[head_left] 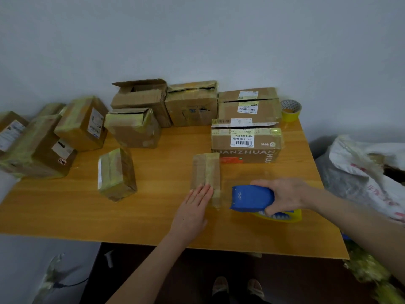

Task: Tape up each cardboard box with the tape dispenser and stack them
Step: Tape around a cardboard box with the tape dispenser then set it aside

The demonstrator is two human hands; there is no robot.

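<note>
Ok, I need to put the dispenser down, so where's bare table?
Near edge of the table, left of the left hand; also between the upright box and the flat box. The back row of boxes is crowded.

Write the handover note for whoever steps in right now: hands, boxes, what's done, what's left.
Left hand: open, fingers flat on the near end of the small flat box at table centre.
Right hand: grips the blue tape dispenser just right of that box.
Boxes: taped boxes lie at the left; labelled boxes are stacked at the right rear; spare tape roll sits at the back right corner of the table.
Done: the small flat box carries tape along its top; the left group looks wrapped.
Left: likely finish this box, tape the open-flapped box at the back, then stack the loose ones.
</note>
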